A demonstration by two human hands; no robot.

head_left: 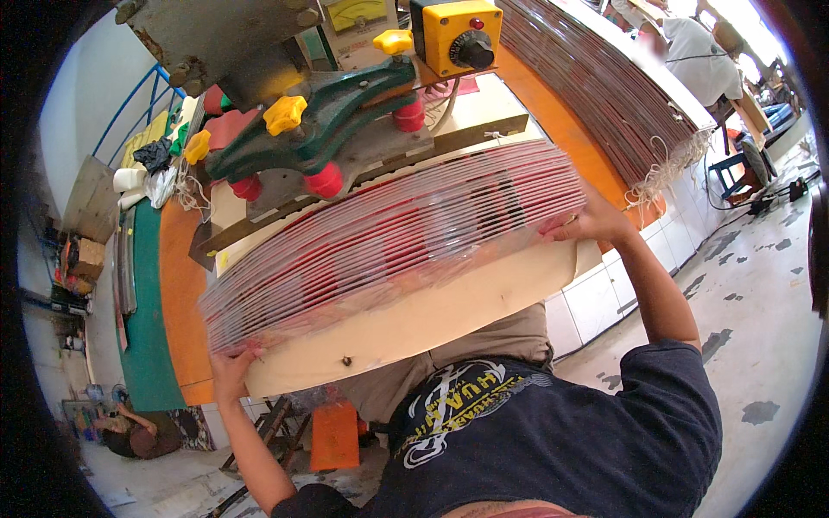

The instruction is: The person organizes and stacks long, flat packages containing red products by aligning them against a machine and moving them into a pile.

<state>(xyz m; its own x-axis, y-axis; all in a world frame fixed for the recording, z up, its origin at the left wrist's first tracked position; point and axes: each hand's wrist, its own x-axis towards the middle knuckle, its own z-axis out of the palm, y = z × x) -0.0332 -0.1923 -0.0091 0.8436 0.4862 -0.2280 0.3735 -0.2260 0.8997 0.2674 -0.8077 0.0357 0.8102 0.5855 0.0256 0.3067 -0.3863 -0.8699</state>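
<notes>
Red-and-white, glossy, the fanned stack of printed sheets point(397, 242) lies on the pale board point(414, 324); left hand point(229, 367) and right hand point(591, 223) clasp its ends.

stack of sheets point(389, 246): glossy printed paper or film, red and white, smooth, edges reflecting light
board point(414, 324): pale wood, matt, smooth, under the stack along its near edge
clamp point(319, 121): green painted metal, slightly worn
knobs point(285, 112): yellow plastic, smooth
control box point(453, 34): yellow painted metal, black plastic dial
floor point(760, 285): rough concrete, patchy
</notes>
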